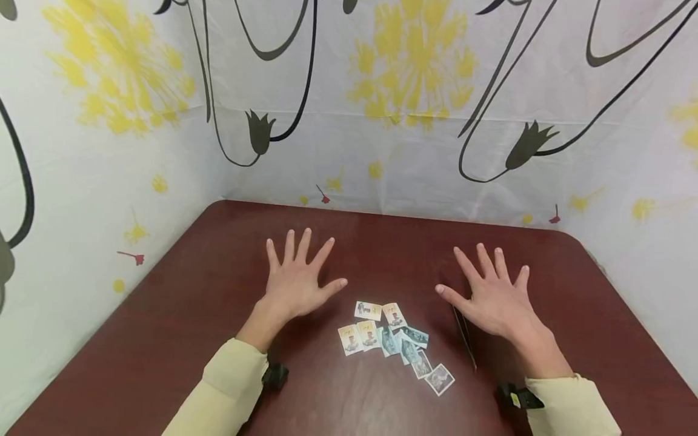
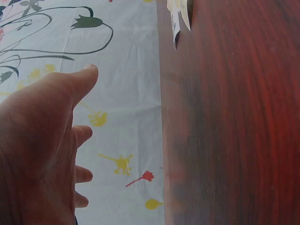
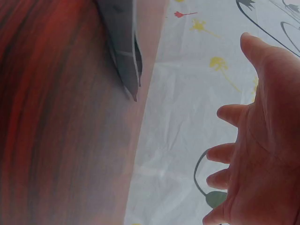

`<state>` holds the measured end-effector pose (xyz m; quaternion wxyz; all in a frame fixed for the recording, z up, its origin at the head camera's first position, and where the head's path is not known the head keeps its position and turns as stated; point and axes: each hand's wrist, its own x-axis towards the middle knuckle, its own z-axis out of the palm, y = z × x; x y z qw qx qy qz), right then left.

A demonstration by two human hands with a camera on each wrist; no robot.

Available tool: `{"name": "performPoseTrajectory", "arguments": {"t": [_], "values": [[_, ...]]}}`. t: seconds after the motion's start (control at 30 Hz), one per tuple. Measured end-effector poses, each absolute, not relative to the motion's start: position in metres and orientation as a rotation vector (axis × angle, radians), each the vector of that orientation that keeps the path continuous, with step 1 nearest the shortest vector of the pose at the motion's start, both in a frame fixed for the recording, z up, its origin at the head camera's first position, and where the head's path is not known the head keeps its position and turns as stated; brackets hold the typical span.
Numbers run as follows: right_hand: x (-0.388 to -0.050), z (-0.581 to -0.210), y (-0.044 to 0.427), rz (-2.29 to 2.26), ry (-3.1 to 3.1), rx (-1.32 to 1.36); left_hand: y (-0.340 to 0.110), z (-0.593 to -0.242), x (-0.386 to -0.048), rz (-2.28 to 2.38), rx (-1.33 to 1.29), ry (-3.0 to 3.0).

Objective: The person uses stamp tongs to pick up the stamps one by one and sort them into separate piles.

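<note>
Evidently, the small, white-bordered, printed paper pieces (image 1: 389, 341), yellowish, blue and grey, lay in a loose, partly overlapping cluster to the left of the thin, dark, folded-looking folder (image 3: 121, 42), which rested on the glossy red-brown table (image 1: 338, 412). The left hand (image 1: 297, 287) was spread well to the left of the folder, grasping nothing; the right hand (image 1: 498, 303), also spread and free of any load, was just beside the folder's far end. The pieces looked almost weightless, flexible and easy to crease or tear, flat enough to slide under a fingertip rather than lift. Overlapped corners or outer edges seemed the best places for a light pinch. The folder looked light and fairly stiff, perhaps card or plastic, and its narrow near end seemed the handiest hold.
</note>
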<state>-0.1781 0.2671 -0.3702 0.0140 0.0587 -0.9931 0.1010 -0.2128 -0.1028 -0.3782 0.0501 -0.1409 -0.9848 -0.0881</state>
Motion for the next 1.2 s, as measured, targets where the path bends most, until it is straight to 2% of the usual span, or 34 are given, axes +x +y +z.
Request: {"name": "performPoseTrajectory", "arguments": {"t": [0.77,0.97,1.2], "values": [[-0.17,-0.378,0.271,0.867,-3.415,0.02,-0.1,-0.365,-0.208,-0.343,-0.487,-3.011],[-0.172,-0.381,0.275,0.9,-3.37,0.214,-0.097,-0.361,-0.205,-0.35,-0.496,-2.989],[-0.177,-0.39,0.295,1.383,-3.261,0.494,-0.09,-0.356,-0.197,-0.36,-0.544,-2.995]]}}
